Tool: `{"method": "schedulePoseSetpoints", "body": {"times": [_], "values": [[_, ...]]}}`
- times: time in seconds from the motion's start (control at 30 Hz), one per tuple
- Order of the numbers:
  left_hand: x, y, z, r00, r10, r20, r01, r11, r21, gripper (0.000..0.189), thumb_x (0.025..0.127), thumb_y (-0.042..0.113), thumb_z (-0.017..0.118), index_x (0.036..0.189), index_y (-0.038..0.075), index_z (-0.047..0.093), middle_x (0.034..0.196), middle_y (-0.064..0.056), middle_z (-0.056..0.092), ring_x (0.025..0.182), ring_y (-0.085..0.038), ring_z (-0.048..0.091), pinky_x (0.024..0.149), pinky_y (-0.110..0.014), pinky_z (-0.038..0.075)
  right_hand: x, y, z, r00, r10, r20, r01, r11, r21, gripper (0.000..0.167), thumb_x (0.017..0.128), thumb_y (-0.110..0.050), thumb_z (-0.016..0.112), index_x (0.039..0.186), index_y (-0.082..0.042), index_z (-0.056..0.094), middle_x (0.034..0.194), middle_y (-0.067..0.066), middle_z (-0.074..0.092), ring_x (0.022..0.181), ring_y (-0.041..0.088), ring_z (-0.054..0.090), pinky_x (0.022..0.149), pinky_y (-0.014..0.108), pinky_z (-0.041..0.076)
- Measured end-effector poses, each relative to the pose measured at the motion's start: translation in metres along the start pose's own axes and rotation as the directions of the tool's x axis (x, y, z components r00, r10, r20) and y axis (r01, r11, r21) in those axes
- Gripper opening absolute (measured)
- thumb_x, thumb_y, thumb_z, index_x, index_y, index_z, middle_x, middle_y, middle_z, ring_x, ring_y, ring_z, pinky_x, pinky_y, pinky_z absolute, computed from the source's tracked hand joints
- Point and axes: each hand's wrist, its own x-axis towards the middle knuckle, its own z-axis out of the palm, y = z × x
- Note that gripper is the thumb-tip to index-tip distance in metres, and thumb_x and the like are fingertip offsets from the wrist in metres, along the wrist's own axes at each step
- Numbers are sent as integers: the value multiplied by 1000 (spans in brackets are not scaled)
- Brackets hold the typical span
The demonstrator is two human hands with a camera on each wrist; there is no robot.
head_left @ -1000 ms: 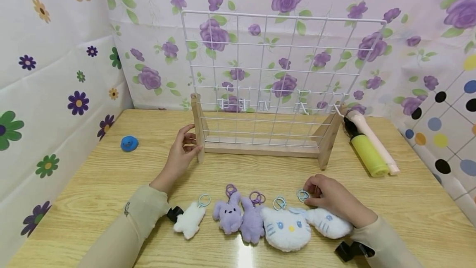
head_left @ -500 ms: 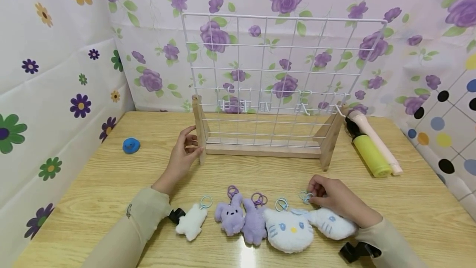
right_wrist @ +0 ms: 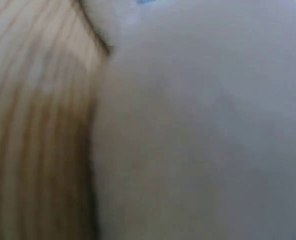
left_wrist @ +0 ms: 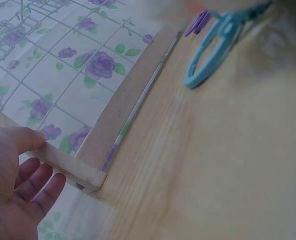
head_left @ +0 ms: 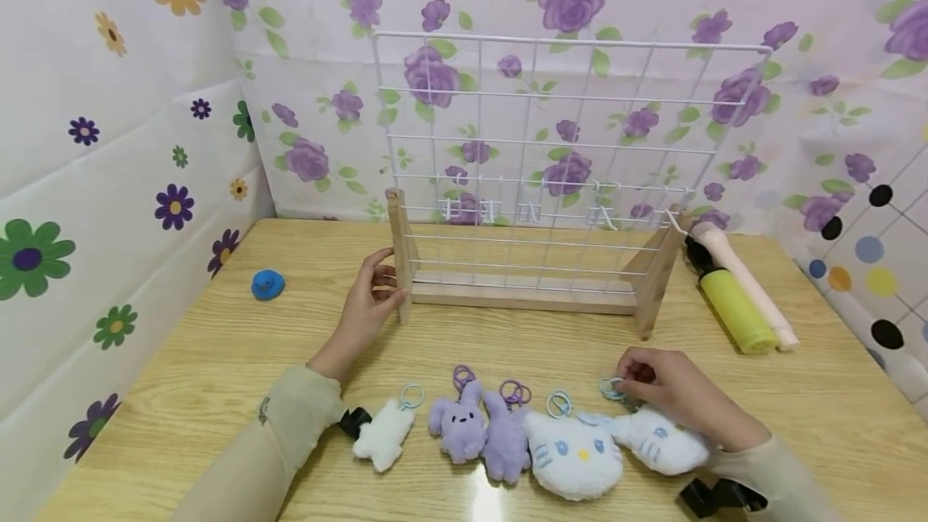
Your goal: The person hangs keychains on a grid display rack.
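A white wire grid rack stands on a wooden base, with several white hooks hanging on its lower part. My left hand holds the rack's left wooden post; in the left wrist view its thumb lies on the wood, with the fingers curled behind. At the right, my right hand pinches the light blue ring of a white plush cat-head keychain, which lies tilted on the table. White plush fills most of the right wrist view, blurred, and the right fingers are out of sight there.
A larger white cat-head keychain, two purple plush keychains and a small white one lie along the table's front. A blue toy duck sits at left. A yellow-green bottle and a pale pink tube lie at right.
My right fingertips have come further onto the blue ring. The left hand stays at the post. The whole head view has shifted slightly.
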Motion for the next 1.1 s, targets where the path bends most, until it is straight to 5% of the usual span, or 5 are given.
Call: {"method": "schedulePoseSetpoints", "body": {"times": [0.33,0.63,1.1], "values": [[0,2,2,1000,6,9,-6,1000,13,66,90,-2,63,145,14,32,120,-20,51,104,-26,52,84,-24,48,-9,-6,-23,995,-78,-68,72,993,-89,12,85,-11,71,83,-19,62,75,-16,60,71,-7,51,62,20,47],[0,-1,0,1000,4,0,-4,1000,3,63,91,-1,62,145,12,32,120,-22,50,106,-31,52,86,-26,47,-17,-16,-45,996,-89,-27,87,995,-56,8,90,-17,67,86,-20,61,76,-14,59,69,-6,51,58,20,45],[1,-2,0,1000,4,-2,-4,1000,9,65,90,-2,62,145,14,33,119,-20,50,103,-26,52,82,-19,47,-23,-23,-68,978,-168,-121,156,982,-108,14,87,-8,69,86,-19,61,77,-16,60,68,-5,53,56,19,46]]}}
